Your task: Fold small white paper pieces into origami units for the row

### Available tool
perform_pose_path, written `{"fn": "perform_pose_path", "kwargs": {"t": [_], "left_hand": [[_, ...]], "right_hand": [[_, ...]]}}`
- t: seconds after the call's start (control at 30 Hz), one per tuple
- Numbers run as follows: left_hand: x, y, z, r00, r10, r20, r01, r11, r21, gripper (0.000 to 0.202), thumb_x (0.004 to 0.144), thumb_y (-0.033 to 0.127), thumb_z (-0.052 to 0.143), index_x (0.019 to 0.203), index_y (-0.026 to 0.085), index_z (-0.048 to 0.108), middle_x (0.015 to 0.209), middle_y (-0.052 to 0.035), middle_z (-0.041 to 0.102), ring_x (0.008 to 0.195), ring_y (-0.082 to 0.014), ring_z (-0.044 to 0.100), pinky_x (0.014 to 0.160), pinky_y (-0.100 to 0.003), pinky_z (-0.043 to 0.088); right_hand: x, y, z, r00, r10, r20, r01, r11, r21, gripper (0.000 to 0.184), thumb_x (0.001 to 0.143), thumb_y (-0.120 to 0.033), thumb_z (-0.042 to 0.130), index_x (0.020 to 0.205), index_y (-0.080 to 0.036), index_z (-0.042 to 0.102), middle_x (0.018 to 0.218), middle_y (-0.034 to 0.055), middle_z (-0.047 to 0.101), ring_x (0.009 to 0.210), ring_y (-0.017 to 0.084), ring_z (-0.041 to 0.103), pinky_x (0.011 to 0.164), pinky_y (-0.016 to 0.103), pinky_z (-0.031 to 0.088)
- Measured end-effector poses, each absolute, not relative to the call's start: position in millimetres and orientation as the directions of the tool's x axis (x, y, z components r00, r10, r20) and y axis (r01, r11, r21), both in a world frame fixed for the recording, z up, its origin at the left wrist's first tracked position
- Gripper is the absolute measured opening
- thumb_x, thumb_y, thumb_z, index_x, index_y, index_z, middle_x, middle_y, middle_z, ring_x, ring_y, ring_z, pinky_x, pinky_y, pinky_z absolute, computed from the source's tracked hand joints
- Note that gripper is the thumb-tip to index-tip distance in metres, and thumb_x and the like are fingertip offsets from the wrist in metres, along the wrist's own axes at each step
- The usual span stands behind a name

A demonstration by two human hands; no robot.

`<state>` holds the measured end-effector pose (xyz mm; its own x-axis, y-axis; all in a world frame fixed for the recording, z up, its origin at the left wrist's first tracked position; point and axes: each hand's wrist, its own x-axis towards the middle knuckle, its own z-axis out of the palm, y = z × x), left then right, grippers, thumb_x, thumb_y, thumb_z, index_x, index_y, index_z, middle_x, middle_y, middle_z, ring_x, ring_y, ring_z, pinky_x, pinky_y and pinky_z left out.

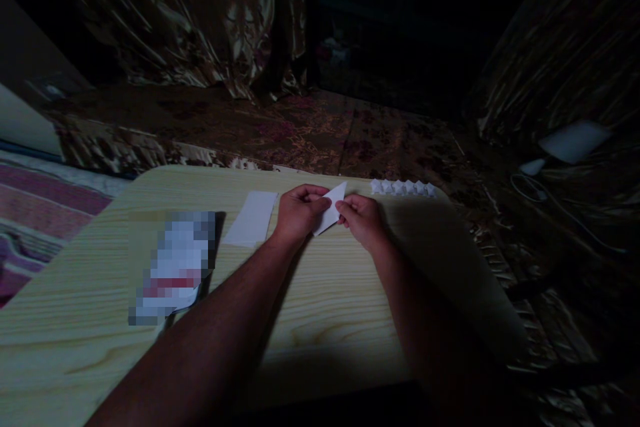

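Both my hands meet over the far middle of a light wooden table (325,293). Between them is a small white folded paper (331,208), pointed at its upper right. My left hand (299,212) has its fingers curled onto the paper's left edge. My right hand (363,219) pinches the paper's right side. The paper is held just above the table top or resting on it; I cannot tell which.
A white paper sheet (251,218) lies flat to the left of my hands. A row of several small white folded paper pieces (403,187) lines the table's far edge. A blurred-out packet (175,267) lies at left. Dark patterned fabric (300,127) and cables (550,197) surround the table.
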<state>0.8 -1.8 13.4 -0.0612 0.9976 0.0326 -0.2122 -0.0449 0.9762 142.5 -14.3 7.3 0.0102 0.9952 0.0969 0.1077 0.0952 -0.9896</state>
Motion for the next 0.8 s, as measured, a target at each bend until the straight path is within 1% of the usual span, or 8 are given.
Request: {"fn": "perform_pose_path", "kwargs": {"t": [0.23,0.43,0.53,0.6,0.67,0.7,0.77,0.8], "left_hand": [[0.5,-1.3,13.7,-0.092,0.996,0.018,-0.242,-0.040,0.970,0.033,0.054,0.028,0.078,0.082,0.013,0.070,0.061,-0.0012,0.064,0.050,-0.0121,0.056,0.048,-0.023,0.043],[0.4,-1.2,13.3,-0.120,0.993,0.011,-0.280,-0.045,0.959,0.032,0.052,0.026,0.078,0.081,0.013,0.070,0.061,-0.0007,0.064,0.049,-0.0115,0.055,0.048,-0.023,0.043],[0.2,0.1,11.5,-0.130,0.991,0.003,-0.296,-0.042,0.954,0.035,0.051,0.026,0.079,0.082,0.013,0.069,0.064,-0.0020,0.066,0.050,-0.0124,0.057,0.050,-0.025,0.044],[0.2,1.4,10.2,-0.147,0.989,-0.001,-0.313,-0.045,0.949,0.035,0.053,0.028,0.078,0.083,0.013,0.069,0.066,-0.0027,0.066,0.051,-0.0131,0.058,0.051,-0.025,0.044],[0.3,2.5,9.6,-0.173,0.985,0.000,-0.335,-0.059,0.941,0.034,0.054,0.028,0.078,0.083,0.013,0.068,0.067,-0.0023,0.066,0.052,-0.0129,0.058,0.051,-0.024,0.044],[0.3,2.8,9.7,-0.183,0.983,0.004,-0.342,-0.068,0.937,0.033,0.054,0.027,0.078,0.083,0.014,0.068,0.066,-0.0017,0.066,0.052,-0.0123,0.057,0.051,-0.024,0.043],[0.3,2.8,10.4,-0.195,0.981,0.012,-0.341,-0.079,0.937,0.032,0.054,0.026,0.078,0.082,0.014,0.067,0.065,-0.0006,0.065,0.053,-0.0113,0.056,0.051,-0.023,0.043],[0.1,2.6,10.8,-0.195,0.981,0.010,-0.335,-0.076,0.939,0.032,0.055,0.026,0.077,0.083,0.014,0.067,0.065,-0.0002,0.064,0.052,-0.0110,0.056,0.051,-0.023,0.042]], "right_hand": [[142.4,-15.2,6.7,-0.027,0.996,0.084,0.182,0.087,-0.979,0.025,0.078,-0.041,0.059,0.069,-0.018,0.056,0.052,-0.0029,0.057,0.043,0.008,0.046,0.043,0.020,0.033],[142.1,-18.0,7.8,-0.080,0.996,0.030,0.226,0.047,-0.973,0.024,0.079,-0.040,0.056,0.072,-0.017,0.055,0.059,-0.0011,0.060,0.047,0.010,0.051,0.045,0.020,0.034],[141.5,-18.5,11.0,-0.081,0.995,0.063,0.365,0.088,-0.927,0.027,0.084,-0.041,0.049,0.072,-0.018,0.055,0.060,-0.0006,0.060,0.049,0.010,0.051,0.048,0.021,0.033],[142.4,-19.0,15.5,-0.111,0.989,0.095,0.540,0.140,-0.830,0.036,0.090,-0.041,0.041,0.067,-0.017,0.056,0.058,0.0009,0.059,0.051,0.011,0.050,0.050,0.023,0.032],[143.6,-22.3,24.1,-0.165,0.979,0.119,0.688,0.201,-0.698,0.039,0.091,-0.039,0.041,0.064,-0.017,0.058,0.061,0.0030,0.061,0.055,0.012,0.051,0.053,0.025,0.031],[143.6,-26.3,30.7,-0.211,0.973,0.094,0.727,0.221,-0.650,0.039,0.090,-0.039,0.044,0.061,-0.017,0.058,0.059,0.0031,0.061,0.055,0.012,0.050,0.053,0.025,0.030],[140.7,-41.8,50.0,-0.324,0.946,0.005,0.717,0.249,-0.651,0.036,0.086,-0.038,0.053,0.058,-0.016,0.058,0.055,0.0015,0.059,0.053,0.012,0.049,0.053,0.025,0.031],[137.5,-53.4,62.9,-0.414,0.910,-0.016,0.641,0.279,-0.715,0.032,0.085,-0.037,0.056,0.061,-0.016,0.059,0.056,0.0007,0.059,0.053,0.011,0.050,0.053,0.024,0.033]]}}
